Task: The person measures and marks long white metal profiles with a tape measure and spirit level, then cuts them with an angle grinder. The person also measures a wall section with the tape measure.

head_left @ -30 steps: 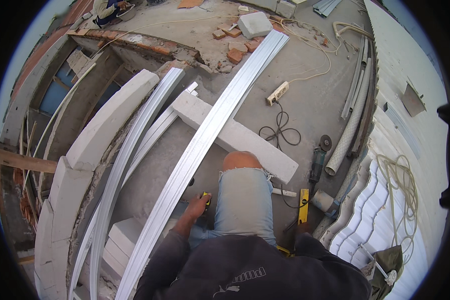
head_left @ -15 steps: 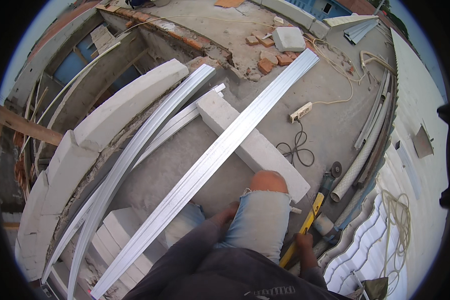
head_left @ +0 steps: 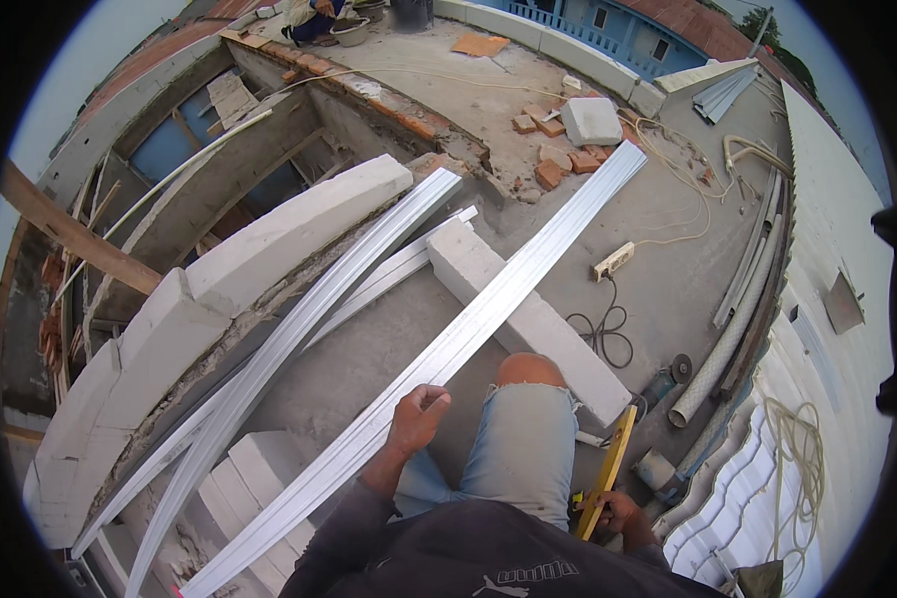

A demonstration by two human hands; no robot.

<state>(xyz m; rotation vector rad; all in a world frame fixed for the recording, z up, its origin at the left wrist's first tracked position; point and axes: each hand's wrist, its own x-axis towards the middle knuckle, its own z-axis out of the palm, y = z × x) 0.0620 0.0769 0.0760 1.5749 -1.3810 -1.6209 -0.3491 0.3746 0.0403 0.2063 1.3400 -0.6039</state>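
Long, shiny metal channels (head_left: 498, 298) lie slantwise in front of me, across a white block beam (head_left: 558, 334). Over their near part is my left hand (head_left: 419, 419), its fingers curled together; anything inside them is hidden. My right hand (head_left: 623, 513) grips a yellow spirit level (head_left: 613, 453) by its lower end, beside my right knee. A small yellow-and-black object (head_left: 577, 498) shows next to the level, too small to name. Just beyond the level, an angle grinder (head_left: 668, 379) rests on the concrete.
More metal channels (head_left: 299, 334) curve along a low white block wall (head_left: 299, 214), with an open pit beyond. A power strip (head_left: 614, 261) with cords, broken bricks (head_left: 551, 173) and pipes (head_left: 718, 349) lie on the floor. Another person (head_left: 314, 15) crouches at the far left.
My left hand has risen from beside my leg to over the metal channels. The spirit level has shifted and turned steeper in my right hand. The view has tilted up a little.
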